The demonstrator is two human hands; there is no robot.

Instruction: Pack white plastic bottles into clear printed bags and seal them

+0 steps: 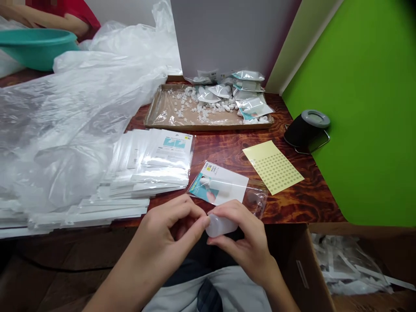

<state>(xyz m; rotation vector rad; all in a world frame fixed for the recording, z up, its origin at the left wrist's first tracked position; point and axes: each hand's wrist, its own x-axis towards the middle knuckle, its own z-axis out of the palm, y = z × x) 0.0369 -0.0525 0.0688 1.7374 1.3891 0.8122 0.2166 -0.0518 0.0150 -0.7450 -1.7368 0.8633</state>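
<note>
Hands: my left hand and right hand are together, both clamped on one thing.
Held: one frosted plastic bottle, between my hands.
Just ahead: one clear bag holding one printed card marked "LOGO"; smaller print is unreadable.
Ahead left: one stack of bagged cards, uncountable.
Ahead right: one yellow dot sheet.
Farther ahead: one cardboard tray of small white pieces.

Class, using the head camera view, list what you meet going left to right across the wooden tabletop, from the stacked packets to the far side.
stack of bagged white cards → printed card in a clear bag → yellow sticker sheet → black cylinder with a grey top → green panel
</note>
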